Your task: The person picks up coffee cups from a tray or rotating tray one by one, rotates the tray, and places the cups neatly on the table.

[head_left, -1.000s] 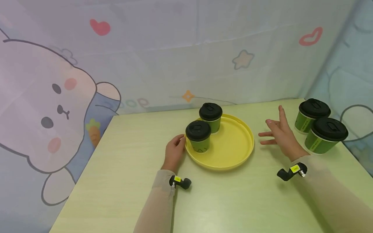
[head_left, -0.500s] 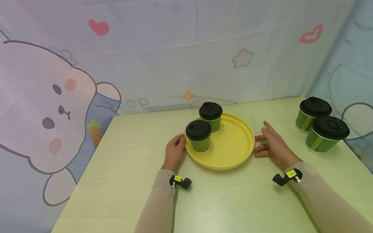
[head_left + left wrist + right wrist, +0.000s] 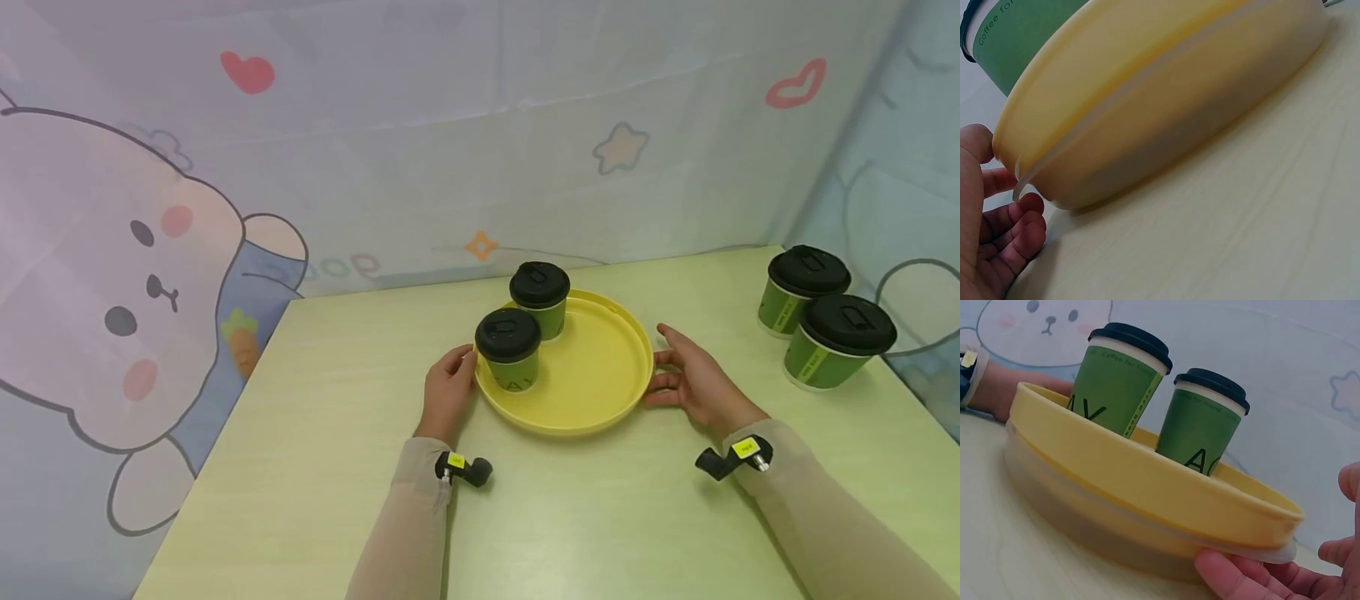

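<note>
A round yellow tray (image 3: 592,392) with a raised rim lies on the table, bearing two green paper coffee cups with black lids. The nearer cup (image 3: 512,375) stands at the tray's left side, the other cup (image 3: 551,321) just behind it. My left hand (image 3: 448,387) grips the tray's left edge; in the left wrist view its thumb (image 3: 975,142) is against the rim and the fingers curl below. At the right edge, my right hand (image 3: 697,383) touches the tray with fingertips (image 3: 1219,569) under the rim, its thumb (image 3: 1350,481) raised away from it.
Two more lidded cups stand near the table's right edge, one cup (image 3: 783,308) behind the other cup (image 3: 828,362). A printed cloth backdrop (image 3: 390,150) rises behind the table (image 3: 300,467). Each wrist wears a small black camera.
My right hand has come leftward from beside the far-right cups to the tray's right edge, its spread fingers lowering to the rim. The left hand has stayed at the left edge.
</note>
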{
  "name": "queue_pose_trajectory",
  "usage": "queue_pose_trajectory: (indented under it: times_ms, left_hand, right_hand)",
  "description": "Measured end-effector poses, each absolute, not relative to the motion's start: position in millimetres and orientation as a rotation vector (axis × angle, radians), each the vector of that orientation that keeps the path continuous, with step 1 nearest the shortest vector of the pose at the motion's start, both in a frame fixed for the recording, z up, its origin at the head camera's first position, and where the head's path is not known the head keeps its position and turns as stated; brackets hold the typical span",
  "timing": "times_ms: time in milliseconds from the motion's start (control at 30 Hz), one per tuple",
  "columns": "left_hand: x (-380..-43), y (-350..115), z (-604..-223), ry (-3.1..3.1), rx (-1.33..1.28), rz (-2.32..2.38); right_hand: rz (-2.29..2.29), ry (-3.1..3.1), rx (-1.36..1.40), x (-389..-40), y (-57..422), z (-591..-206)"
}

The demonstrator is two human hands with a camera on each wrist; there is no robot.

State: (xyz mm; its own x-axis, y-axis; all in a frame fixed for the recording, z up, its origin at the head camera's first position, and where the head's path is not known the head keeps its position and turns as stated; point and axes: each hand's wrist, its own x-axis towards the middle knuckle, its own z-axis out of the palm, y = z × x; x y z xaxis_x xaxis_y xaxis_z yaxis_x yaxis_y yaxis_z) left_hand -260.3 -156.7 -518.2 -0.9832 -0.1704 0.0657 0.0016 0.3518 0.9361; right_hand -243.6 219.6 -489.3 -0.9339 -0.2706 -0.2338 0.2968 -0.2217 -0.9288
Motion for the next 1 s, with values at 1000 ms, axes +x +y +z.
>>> queue_pose_trajectory:
  times_ms: [1000]
  left_hand:
    - [-261,-156,-518,-2.446,0.177,-1.721]
  right_hand:
    - [-2.216,1.714,0.030,-238,209,-493]
